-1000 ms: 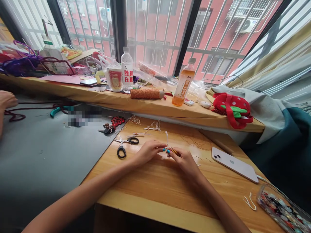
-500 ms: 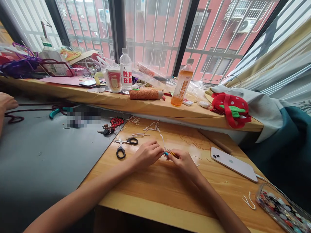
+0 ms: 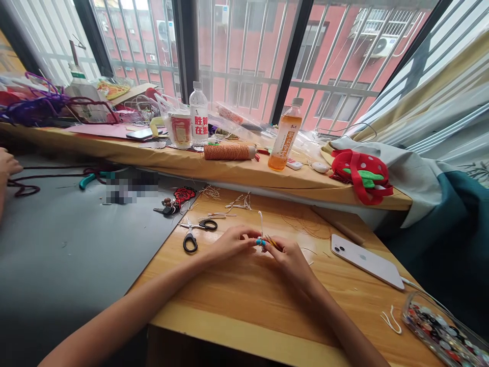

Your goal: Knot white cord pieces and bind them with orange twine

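Above the wooden table, my left hand (image 3: pixel 237 241) pinches a small piece of white cord (image 3: pixel 260 220), whose loose end sticks upward. My right hand (image 3: pixel 288 255) meets it there, thumb and fingers closed on the same small piece. A slim yellow pointed tool (image 3: pixel 273 243), perhaps tweezers, is also tucked in my right hand. The fingertips, with blue nails, hide most of the knotted part. Black-handled scissors (image 3: pixel 196 233) lie spread to the left of my left hand. White cord scraps (image 3: pixel 240 203) lie beyond my hands.
A phone (image 3: pixel 367 261) with a cable and a clear box of beads (image 3: pixel 439 326) are at right. On the ledge stand a thread spool (image 3: pixel 229 152), a tea bottle (image 3: pixel 286 135) and a water bottle (image 3: pixel 198 117). Another person's hand (image 3: pixel 8 164) shows at far left near dark red cord.
My left fingers have shifted slightly right and over the small corded piece, showing more blue nail. The cord's loose end now stands more upright. The other person's hand has drawn slightly left.
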The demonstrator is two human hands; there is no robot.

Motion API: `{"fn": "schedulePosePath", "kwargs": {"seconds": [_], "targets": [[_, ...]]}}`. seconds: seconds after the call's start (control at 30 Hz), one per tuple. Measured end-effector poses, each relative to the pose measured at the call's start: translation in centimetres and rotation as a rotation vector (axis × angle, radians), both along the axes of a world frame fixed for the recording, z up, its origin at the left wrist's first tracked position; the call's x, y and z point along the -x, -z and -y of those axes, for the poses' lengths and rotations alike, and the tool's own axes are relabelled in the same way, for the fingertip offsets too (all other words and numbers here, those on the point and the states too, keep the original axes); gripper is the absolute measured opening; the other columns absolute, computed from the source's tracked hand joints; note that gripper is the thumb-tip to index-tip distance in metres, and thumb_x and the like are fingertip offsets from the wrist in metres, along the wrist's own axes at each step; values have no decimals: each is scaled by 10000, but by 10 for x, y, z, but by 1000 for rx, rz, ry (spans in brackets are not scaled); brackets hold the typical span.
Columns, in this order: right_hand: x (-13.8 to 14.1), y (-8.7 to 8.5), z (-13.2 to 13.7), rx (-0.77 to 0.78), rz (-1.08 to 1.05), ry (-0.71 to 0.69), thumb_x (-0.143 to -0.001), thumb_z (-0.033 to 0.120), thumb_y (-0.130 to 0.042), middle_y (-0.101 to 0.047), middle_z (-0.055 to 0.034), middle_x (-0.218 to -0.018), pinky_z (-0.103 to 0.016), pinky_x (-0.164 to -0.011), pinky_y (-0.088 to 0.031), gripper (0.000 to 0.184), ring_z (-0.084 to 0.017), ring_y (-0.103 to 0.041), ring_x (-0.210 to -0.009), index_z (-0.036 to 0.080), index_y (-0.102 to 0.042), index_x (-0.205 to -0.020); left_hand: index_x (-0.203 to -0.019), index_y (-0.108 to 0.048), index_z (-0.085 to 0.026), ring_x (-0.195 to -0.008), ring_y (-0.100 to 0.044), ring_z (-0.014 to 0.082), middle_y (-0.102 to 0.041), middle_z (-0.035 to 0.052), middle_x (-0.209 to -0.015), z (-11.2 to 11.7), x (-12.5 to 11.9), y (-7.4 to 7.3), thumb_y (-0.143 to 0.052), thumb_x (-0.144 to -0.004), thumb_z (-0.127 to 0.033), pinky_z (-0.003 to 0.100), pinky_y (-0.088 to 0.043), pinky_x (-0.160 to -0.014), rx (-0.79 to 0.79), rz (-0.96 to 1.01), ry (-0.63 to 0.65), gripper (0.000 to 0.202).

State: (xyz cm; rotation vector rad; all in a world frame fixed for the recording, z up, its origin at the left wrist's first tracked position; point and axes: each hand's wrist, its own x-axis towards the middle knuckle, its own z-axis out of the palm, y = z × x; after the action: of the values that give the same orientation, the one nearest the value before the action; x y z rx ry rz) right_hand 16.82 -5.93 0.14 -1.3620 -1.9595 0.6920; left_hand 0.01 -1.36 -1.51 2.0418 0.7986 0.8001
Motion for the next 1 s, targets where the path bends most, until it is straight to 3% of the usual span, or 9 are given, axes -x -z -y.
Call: {"fn": "schedulePosePath", "kwargs": {"seconds": [0.07,0.17,0.27,0.37,0.53,0.63,0.73,0.9,1.0], "targets": [[1,2,-1,-11,15,-5,-806,331,-389,-609,-21,-698,-223,-601,-379,282,-145,-537,-656,162,-582,-689,-906,-588,-145,-831,-530,136,-607,44,-921,0,-2,-1,-463,-770,-319,210,-395,-719,102,43,9,253],[2,7,-2,-43,53,-39,-797,307,-414,-613,-30,-762,-236,-644,-387,226,-149,-539,-704,170,-591,-766,-806,-594,-128,-772,-538,132,-615,29,-797,-1,-3,1,-462,-766,-305,208,-397,-705,119,101,-59,224],[-2,8,-5,-145,53,20,-779,288,-446,-590,-52,-875,-253,-697,-382,198,-159,-522,-790,180,-571,-888,-829,-594,-133,-762,-535,131,-607,32,-795,-7,1,3,-448,-774,-267,216,-395,-702,33,104,-157,205],[-12,5,-9,-186,4,121,-794,321,-411,-558,-51,-795,-253,-648,-376,234,-146,-498,-714,175,-572,-879,-882,-609,-148,-793,-523,133,-585,48,-846,-15,8,3,-446,-774,-211,226,-388,-721,-124,51,-157,205],[-17,-5,-9,133,-275,129,-768,436,-405,-512,-2,-643,-208,-410,-251,359,-63,-311,-429,146,-560,-913,-943,-606,-178,-736,-498,112,-524,47,-810,-22,12,5,-425,-769,-123,212,-394,-664,-343,7,-38,257],[-9,-10,-7,376,-286,46,-689,430,-508,-528,-2,-621,-198,-382,-186,344,-40,-251,-403,120,-595,-810,-995,-569,-176,-757,-501,112,-533,50,-847,-20,11,5,-428,-773,-117,215,-396,-675,-383,3,-13,269],[-4,-12,-6,469,-251,-3,-657,352,-542,-529,9,-577,-189,-382,-183,248,-39,-266,-404,122,-604,-725,-988,-549,-172,-799,-507,124,-550,50,-868,-16,10,2,-451,-773,-148,235,-398,-716,-358,2,-33,238],[-8,-3,-9,221,-194,159,-681,315,-514,-556,7,-583,-190,-440,-288,187,-77,-414,-473,145,-590,-700,-1096,-434,-194,-965,-450,177,-449,88,-1087,-15,7,2,-605,-667,-257,287,-408,-774,-253,49,-112,466],[-8,2,-7,37,-116,255,-711,322,-485,-599,-18,-637,-209,-532,-362,197,-125,-519,-583,153,-586,-728,-1070,-408,-171,-879,-477,168,-455,91,-1036,-14,2,9,-600,-669,-293,297,-430,-716,-210,87,-263,461]]}}
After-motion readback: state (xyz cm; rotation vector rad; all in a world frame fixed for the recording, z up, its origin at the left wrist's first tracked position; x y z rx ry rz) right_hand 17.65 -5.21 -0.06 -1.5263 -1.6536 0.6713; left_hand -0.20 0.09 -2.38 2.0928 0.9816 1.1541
